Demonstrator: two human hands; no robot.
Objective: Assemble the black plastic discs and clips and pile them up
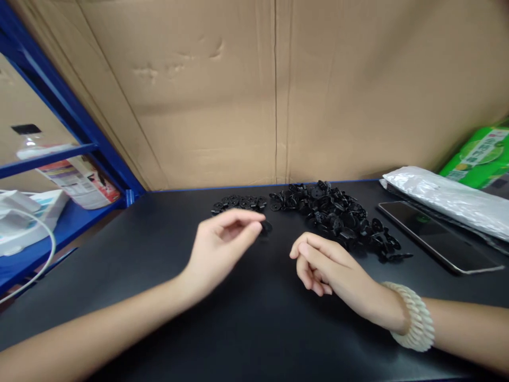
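My left hand point(222, 254) is above the black table point(222, 329), thumb and forefinger pinched on a small round black plastic part point(266, 227) that juts out past the fingertips. Just behind it lies a smaller group of similar black parts point(238, 202), set close together. To the right, my right hand point(330, 265) is closed, its thumb pressed against the forefinger and the other fingers curled; whatever it may hold is hidden. Beyond that hand a larger loose heap of black disc-shaped parts point(334, 209) spreads towards the right.
A phone point(433, 233) lies right of the heap, beside a silvery plastic bag point(449, 196) and a green package point(477, 156). Cardboard point(199, 95) stands along the back edge. At left, a blue shelf point(79, 217) holds a bottle point(79, 178) and a white cable point(51, 249).
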